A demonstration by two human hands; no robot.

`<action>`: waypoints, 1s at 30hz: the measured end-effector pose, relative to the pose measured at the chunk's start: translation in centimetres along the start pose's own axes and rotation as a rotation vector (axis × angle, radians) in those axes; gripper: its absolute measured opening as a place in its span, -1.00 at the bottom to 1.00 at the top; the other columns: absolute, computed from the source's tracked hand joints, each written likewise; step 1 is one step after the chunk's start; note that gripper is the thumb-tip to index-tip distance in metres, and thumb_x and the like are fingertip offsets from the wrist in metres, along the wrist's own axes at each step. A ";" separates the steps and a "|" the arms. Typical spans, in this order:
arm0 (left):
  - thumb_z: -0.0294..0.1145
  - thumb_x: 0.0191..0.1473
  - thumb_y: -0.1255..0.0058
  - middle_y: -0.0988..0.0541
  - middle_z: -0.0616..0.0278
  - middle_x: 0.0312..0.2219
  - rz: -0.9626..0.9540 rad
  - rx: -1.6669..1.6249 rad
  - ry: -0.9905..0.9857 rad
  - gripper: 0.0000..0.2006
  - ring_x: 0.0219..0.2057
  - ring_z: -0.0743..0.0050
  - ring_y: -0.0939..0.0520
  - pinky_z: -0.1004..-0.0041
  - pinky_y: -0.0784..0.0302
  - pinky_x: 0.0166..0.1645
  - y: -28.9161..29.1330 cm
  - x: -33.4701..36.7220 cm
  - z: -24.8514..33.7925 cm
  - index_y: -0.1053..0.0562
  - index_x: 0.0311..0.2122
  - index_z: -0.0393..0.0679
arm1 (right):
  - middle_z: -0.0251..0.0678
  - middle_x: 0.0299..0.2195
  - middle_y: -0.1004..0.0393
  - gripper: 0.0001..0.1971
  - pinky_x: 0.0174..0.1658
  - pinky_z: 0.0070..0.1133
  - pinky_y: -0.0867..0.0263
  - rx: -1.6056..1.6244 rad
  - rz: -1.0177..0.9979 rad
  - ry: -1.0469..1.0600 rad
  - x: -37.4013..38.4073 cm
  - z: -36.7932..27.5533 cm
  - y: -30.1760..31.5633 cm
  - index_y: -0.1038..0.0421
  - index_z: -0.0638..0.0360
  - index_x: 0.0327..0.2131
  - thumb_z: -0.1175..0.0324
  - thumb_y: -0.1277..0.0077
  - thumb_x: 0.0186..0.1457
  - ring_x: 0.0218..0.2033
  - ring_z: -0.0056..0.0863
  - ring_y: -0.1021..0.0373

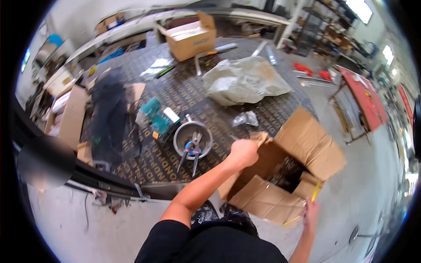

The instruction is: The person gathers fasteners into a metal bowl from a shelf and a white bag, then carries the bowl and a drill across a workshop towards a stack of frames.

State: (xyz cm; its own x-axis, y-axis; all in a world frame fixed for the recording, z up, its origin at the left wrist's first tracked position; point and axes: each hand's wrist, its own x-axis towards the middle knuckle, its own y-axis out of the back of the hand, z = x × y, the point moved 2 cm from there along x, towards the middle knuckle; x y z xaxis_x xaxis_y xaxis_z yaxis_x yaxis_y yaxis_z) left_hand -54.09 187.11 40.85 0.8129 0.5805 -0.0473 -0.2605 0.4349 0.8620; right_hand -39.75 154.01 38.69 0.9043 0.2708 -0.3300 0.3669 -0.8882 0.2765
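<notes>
A large open cardboard box (309, 144) stands at the table's near right edge, its flaps spread out. Dark, crumpled contents (287, 174) show inside, too shadowed to make out. My left hand (245, 153) is closed round a crumpled flap on the box's left far side. Over at the near right corner, my right hand (311, 212) closes on the box's edge, where a thin yellow strip (316, 192) runs past the fingers. Left of the box, a metal bowl (209, 147) sits on the table with pliers (194, 154) lying across it.
A teal power tool (160, 118) lies beside the bowl. Behind are a grey plastic sheet (245, 81), a small clear bag (245, 119) and another open carton (193, 44). Dark cloth (107, 118) covers the table's left part. A red-topped stand (363, 98) is off right.
</notes>
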 end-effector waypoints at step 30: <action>-0.35 -0.33 -0.10 -0.32 0.06 -0.21 0.253 0.159 0.835 -0.53 -0.20 -0.01 -0.38 0.12 -0.37 -0.20 -5.8 -4.3 -21.0 -0.28 -0.20 -0.22 | -0.18 -0.26 -0.38 -0.81 -0.25 -0.51 -0.26 -0.346 -0.794 0.937 -4.1 -5.9 -26.1 -0.38 0.25 -0.35 0.50 -0.01 -0.14 -0.29 -0.31 -0.34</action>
State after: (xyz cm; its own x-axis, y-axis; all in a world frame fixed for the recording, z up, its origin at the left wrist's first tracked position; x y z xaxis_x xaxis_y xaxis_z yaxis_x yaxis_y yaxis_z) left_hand -67.04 196.54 25.43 0.0786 0.9863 -0.1450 -0.2553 0.1605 0.9535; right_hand -51.73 178.31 38.17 0.1668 0.9635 0.2095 0.7849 -0.2584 0.5632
